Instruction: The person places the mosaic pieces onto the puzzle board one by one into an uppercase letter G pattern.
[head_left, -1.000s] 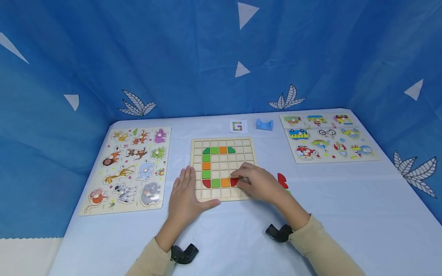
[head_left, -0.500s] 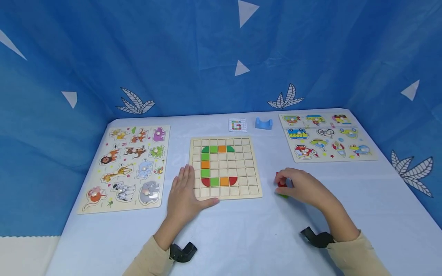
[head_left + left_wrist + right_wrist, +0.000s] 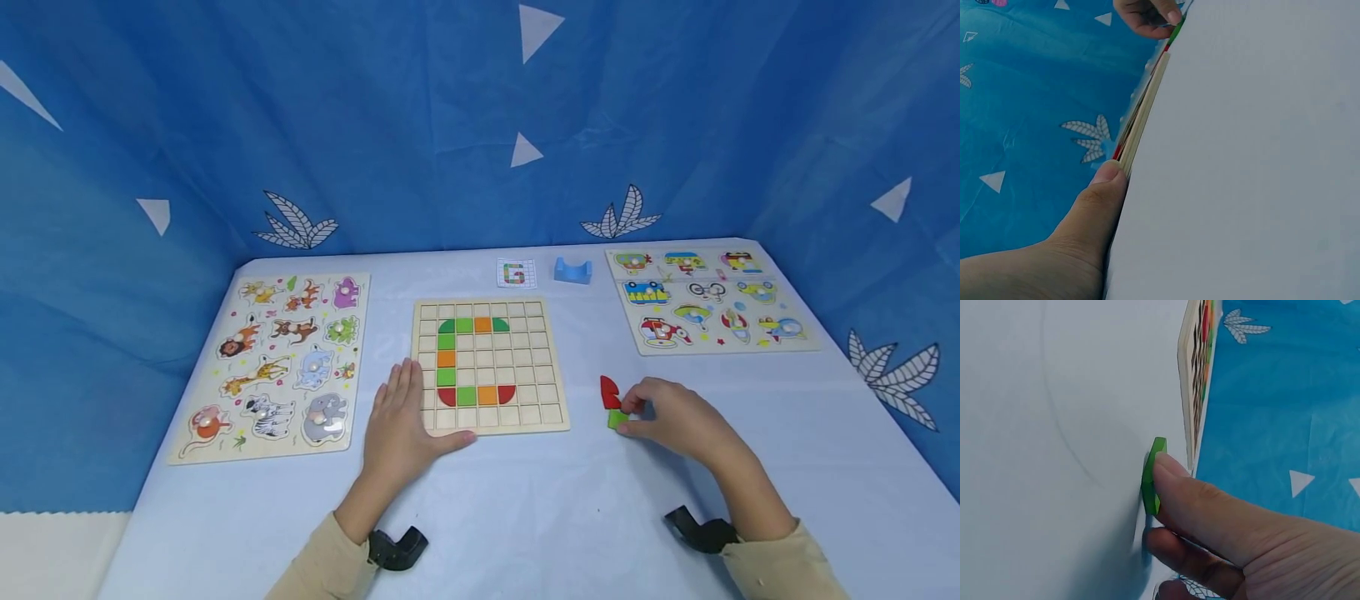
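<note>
In the head view, a wooden grid board bears red, green and orange tiles set in a C-like outline. My left hand rests on its left edge with straight fingers, the thumb along the near edge. Right of the board, my right hand pinches a green square tile at the tabletop between thumb and fingers. The right wrist view shows the thumb on that green tile. Just beyond it lie red curved tiles, close against the green one.
Behind the board lie a small pattern card and a blue card stand. An animal knob puzzle lies at the left, a vehicle knob puzzle at the back right. A blue curtain hangs behind the white table.
My right hand has left the red tile at the board's lower row and moved right to the loose tiles, shifting from the red ones to the green one. My left hand stays put.
</note>
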Demonstrator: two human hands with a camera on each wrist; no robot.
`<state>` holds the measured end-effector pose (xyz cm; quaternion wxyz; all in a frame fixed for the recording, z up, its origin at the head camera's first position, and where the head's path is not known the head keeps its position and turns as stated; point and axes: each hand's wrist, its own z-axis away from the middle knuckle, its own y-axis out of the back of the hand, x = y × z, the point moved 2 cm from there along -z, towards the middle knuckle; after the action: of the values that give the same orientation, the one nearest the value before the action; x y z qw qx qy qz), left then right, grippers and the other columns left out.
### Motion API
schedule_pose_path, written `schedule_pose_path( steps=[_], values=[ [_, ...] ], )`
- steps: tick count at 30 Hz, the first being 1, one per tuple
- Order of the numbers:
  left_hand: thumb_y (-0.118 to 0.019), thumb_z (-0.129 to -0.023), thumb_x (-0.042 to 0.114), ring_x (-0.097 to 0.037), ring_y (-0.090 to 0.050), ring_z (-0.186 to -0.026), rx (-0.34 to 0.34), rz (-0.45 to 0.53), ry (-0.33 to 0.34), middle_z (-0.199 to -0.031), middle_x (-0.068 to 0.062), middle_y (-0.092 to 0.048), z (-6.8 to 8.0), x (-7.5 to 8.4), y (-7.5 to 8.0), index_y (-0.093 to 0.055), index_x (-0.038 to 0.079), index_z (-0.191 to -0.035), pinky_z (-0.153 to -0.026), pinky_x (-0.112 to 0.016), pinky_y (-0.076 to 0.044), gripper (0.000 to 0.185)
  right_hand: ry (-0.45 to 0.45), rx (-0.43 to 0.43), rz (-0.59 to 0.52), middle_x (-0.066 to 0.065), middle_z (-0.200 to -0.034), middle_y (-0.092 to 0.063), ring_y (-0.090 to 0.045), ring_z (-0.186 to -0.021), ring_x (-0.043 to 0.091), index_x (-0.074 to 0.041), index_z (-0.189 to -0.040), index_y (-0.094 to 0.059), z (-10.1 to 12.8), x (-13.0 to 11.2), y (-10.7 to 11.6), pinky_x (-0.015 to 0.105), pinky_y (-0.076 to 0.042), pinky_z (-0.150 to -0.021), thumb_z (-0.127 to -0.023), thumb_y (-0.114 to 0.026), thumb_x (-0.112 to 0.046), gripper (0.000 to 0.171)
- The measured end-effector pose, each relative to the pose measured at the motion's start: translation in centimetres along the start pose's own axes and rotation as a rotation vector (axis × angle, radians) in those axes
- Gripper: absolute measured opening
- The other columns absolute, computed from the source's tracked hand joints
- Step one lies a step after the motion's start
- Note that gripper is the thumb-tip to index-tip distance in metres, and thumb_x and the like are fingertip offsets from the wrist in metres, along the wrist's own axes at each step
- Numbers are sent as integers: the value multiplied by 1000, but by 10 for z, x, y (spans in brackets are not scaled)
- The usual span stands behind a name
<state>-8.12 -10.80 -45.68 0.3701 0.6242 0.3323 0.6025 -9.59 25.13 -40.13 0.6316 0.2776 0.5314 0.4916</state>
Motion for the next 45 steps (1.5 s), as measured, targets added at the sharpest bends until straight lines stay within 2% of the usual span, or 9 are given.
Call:
schedule_pose_path(
  steps=[8, 14, 23, 32, 40, 45],
  values=[
    [-74, -62, 79, -31, -4, -156, 5, 0, -1, -167, -14, -11, 0, 0, 0, -16, 3, -158, -125, -55, -11, 137, 60, -29, -118, -3, -80, -60, -52, -78, 17, -18, -87, -62, -4, -3, -3, 27, -45, -64, -74, -87, -17, 28],
    [-73, -62, 81, -31, -4, -156, 3, -2, -2, -167, -13, -10, 0, 1, 0, -15, 3, -159, -125, -55, -12, 137, 122, -15, -224, -2, -80, -60, -53, -76, 19, -19, -89, -63, -19, -11, -5, 25, -44, -63, -79, -83, -14, 23],
    [-74, -62, 80, -31, -5, -156, 0, -8, -5, -167, -14, -11, 0, 2, 1, -16, 3, -158, -125, -54, -12, 136, 226, 20, -351, -1, -85, -62, -51, -73, 20, -20, -95, -65, -49, -47, -15, 25, -42, -60, -84, -79, -17, 18],
    [-73, -62, 81, -31, -5, -156, 0, -16, 3, -167, -14, -11, 0, 0, 0, -15, 2, -158, -125, -53, -12, 137, 252, 29, -347, -2, -84, -61, -54, -74, 18, -21, -98, -65, -75, -88, -35, 26, -46, -65, -87, -77, -18, 16],
    [-72, -62, 82, -31, -5, -156, -3, -20, 5, -167, -14, -11, -1, 0, 0, -15, 3, -158, -125, -53, -12, 137, 252, 46, -309, -3, -83, -59, -55, -76, 18, -22, -98, -65, -81, -101, -43, 29, -48, -67, -88, -75, -19, 15],
    [-72, -62, 82, -30, -5, -156, -7, -17, 9, -167, -13, -11, 0, 0, 0, -15, 3, -159, -125, -53, -12, 137, 258, 62, -264, -4, -87, -60, -54, -82, 17, -21, -101, -68, -80, -106, -43, 30, -49, -74, -88, -76, -19, 15]
  ],
)
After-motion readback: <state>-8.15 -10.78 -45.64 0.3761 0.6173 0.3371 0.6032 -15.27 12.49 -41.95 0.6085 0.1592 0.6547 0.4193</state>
